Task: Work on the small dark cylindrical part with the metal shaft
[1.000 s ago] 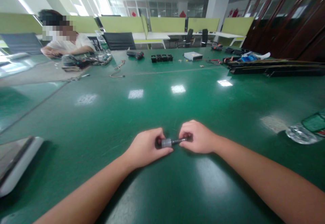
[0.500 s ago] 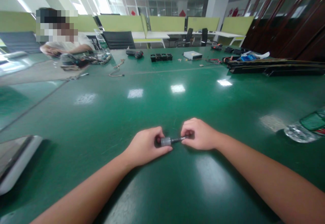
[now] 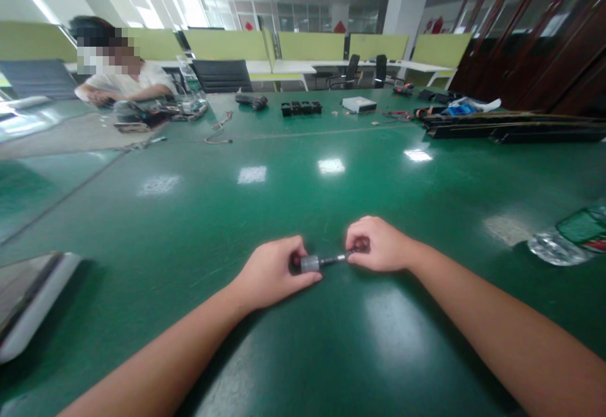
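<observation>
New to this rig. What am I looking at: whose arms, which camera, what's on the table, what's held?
No robot here: these are a person's own bare hands, seen by one camera worn on the head, looking forward and down. The left hand grips a small grey cylinder; the right hand pinches the far end of a thin rod extending from it. On the green table, a clear bottle lies at right; farther off are black parts and a pale box. Another person sits far left.
</observation>
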Demonstrator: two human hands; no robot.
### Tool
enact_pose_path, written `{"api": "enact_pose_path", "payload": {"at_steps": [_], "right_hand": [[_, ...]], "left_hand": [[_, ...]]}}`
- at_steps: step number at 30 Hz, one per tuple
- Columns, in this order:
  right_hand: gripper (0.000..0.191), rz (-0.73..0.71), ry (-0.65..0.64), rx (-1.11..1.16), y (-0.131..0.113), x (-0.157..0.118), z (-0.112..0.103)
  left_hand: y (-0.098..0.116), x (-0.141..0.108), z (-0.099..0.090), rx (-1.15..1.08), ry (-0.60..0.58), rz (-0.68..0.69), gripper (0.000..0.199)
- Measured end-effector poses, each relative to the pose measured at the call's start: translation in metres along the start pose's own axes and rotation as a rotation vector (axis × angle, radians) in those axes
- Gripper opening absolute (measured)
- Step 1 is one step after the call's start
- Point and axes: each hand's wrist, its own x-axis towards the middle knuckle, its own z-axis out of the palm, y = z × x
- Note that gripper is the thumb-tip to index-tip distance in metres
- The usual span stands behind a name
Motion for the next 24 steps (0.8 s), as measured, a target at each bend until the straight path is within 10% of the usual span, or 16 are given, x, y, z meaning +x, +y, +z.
{"api": "enact_pose_path", "payload": {"at_steps": [24], "right_hand": [[0.007,-0.109,0.023,0.032,-0.011,0.006,0.011]], "left_hand": [[0.000,0.001,0.000,0.009,-0.018,-0.008,0.037]]}}
